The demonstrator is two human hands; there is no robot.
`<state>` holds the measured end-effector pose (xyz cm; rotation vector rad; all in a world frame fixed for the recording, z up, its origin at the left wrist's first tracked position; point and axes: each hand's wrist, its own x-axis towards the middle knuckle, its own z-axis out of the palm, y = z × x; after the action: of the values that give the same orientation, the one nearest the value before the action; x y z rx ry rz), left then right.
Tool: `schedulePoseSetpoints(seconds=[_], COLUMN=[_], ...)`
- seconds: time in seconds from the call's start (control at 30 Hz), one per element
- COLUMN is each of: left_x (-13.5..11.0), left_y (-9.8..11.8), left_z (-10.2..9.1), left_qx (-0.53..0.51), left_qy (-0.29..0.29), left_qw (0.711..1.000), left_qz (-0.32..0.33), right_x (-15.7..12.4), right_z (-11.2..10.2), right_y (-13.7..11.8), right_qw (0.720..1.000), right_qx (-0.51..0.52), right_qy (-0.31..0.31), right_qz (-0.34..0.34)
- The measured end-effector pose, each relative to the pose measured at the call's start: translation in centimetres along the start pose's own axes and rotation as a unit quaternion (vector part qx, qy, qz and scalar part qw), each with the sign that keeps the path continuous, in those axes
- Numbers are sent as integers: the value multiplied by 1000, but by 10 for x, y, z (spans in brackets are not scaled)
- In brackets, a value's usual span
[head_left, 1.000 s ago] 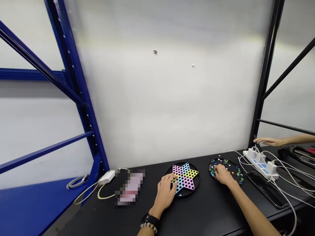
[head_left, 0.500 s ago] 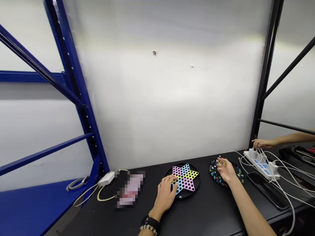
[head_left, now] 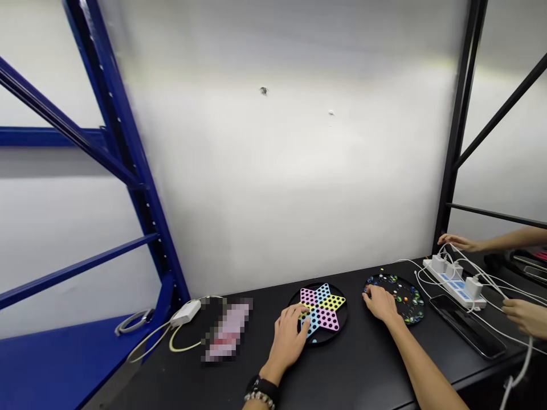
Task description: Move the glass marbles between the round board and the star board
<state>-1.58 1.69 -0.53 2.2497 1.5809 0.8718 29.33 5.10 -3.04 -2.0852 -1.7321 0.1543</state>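
A star-shaped Chinese checkers board (head_left: 328, 320) in pink, blue and yellow, full of round holes, lies in a black round tray. My left hand (head_left: 290, 335) rests over its left side, fingers stretched onto the board and thumb apart. To the right stands a second black round tray (head_left: 421, 296) with several coloured glass marbles (head_left: 412, 313) lying along its rim. Palm down, my right hand (head_left: 382, 303) covers this tray's left part. Its fingers are curled and their tips hidden, so what they hold does not show.
At right lie a white power strip (head_left: 459, 287) with chargers and tangled white cables, and a black phone (head_left: 468, 327). Another person's hands (head_left: 527, 316) hold cables there. A white adapter (head_left: 186, 313) and a blurred-out pink item (head_left: 228, 331) lie left. A wall (head_left: 299, 188) stands behind.
My right hand has turned from palm up, with small yellow pieces at its fingers, to palm down over the tray's left side. The other person's second hand has come into view. My left hand stays.
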Motion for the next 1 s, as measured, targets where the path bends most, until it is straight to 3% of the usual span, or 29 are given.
schedulePoseSetpoints(seconds=[0.1, 0.17, 0.23, 0.3, 0.37, 0.47, 0.57, 0.63, 0.7, 0.83, 1.0], left_x=[0, 0, 1, 1, 1, 2, 2, 3, 3, 4, 4], left_y=[-1, -2, -3, -3, -3, -3, -3, -3, -4, -4, -2], left_z=[0, 0, 1, 0, 0, 1, 2, 2, 3, 3, 2], left_qx=[2, 6, 9, 9, 8, 9, 15, 19, 21, 23, 30], left_qy=[4, 7, 7, 5, 2, -3, -2, 1, 1, 0, -6], left_qw=[1000, 1000, 1000, 1000, 1000, 1000, 1000, 1000, 1000, 1000, 1000], left_qz=[2, 2, 3, 5, 3, 1, 5, 6, 5, 7, 3], right_x=[3, 8, 13, 15, 15, 9, 3, 0, -2, -5, -7], right_z=[5, 4, 0, -8, -16, -28, -37, -43, -47, -53, -64], right_y=[0, 3, 9, 18, 29, 46, 58, 65, 71, 80, 90], right_qw=[997, 959, 872, 788, 712, 566, 508, 497, 506, 553, 624], right_qx=[79, 274, 474, 600, 691, 814, 843, 846, 840, 812, 757], right_qy=[17, 46, 68, 70, 39, -39, -82, -88, -87, -80, 5], right_qz=[10, 53, 101, 121, 118, 128, 156, 172, 175, 171, 193])
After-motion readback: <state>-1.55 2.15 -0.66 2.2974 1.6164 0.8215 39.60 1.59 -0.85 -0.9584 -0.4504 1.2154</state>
